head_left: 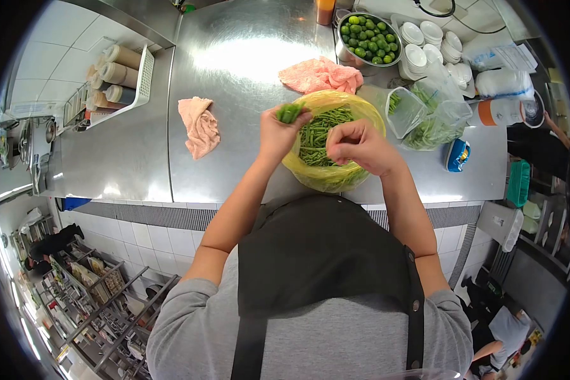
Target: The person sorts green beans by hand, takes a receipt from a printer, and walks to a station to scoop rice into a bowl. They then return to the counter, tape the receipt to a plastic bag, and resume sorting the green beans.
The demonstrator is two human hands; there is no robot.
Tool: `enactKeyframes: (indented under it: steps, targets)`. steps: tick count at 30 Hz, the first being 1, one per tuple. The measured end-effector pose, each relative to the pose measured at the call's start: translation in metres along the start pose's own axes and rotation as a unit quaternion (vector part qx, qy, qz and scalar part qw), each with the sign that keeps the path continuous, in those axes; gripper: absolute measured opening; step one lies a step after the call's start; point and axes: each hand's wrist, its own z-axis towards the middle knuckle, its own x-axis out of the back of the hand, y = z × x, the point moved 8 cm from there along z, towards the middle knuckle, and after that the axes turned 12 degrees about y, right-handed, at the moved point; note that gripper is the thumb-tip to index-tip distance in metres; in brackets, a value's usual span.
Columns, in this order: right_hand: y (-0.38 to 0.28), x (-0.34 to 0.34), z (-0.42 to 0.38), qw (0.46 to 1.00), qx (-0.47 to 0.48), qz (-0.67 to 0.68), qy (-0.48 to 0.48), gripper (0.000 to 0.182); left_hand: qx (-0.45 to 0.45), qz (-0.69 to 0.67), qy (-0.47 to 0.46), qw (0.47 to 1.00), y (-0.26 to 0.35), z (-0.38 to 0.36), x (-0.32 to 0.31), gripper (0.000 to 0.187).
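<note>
My left hand (277, 131) is closed around a small bunch of green beans (289, 113), held at the left rim of a yellow plastic bag (326, 179). Cut green beans (318, 134) fill the bag, which stands open on the steel counter. Over the bag's right side is my right hand (363, 146), its fingers curled and pressed together; whatever they may hold is hidden. To the right, a clear plastic bag (434, 130) with more green pieces lies on its side.
Pink cloths (199, 126) (323, 76) lie on the steel counter (234, 145). A bowl of limes (368, 40), stacked white dishes (417, 57) and a blue packet (457, 156) are on the right. A white basket (144, 76) of bottles stands left. Another person (503, 335) is at lower right.
</note>
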Motion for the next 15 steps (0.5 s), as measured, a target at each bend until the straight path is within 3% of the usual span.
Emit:
enactKeyframes:
  steps: [1,2,4,5,6,8,12,15]
  targets:
    - [0.001,-0.002,0.000,0.998,-0.004,-0.062,-0.007,0.012,0.065,-0.017,0.005,0.998,-0.009,0.003,0.004,0.012]
    - [0.004,-0.002,0.002,0.998,-0.002,-0.062,-0.004,0.012,0.064,-0.017,0.001,0.998,-0.008,0.004,0.006,0.012]
    - [-0.011,-0.002,0.004,0.955,0.184,-0.228,0.046,0.013,0.130,-0.207,-0.026,0.969,-0.006,0.003,0.002,0.013]
    - [-0.011,0.004,0.005,0.934,0.153,-0.311,0.087,0.018,0.141,-0.214,-0.016,0.966,-0.002,0.001,0.003,0.019]
    - [-0.010,0.003,0.007,0.934,0.155,-0.311,0.087,0.018,0.140,-0.213,-0.016,0.967,0.000,0.000,0.002,0.019]
    - [0.000,0.020,0.013,0.922,0.088,-0.319,0.202,0.030,0.130,-0.222,0.008,0.966,0.003,0.000,0.004,0.019]
    - [0.002,0.015,0.020,0.907,0.076,-0.319,0.262,0.036,0.095,-0.194,0.013,0.976,0.012,-0.003,0.006,0.020]
    - [-0.006,0.011,0.022,0.887,0.119,-0.339,0.291,0.035,0.068,-0.159,0.014,0.985,0.016,-0.002,0.007,0.022]
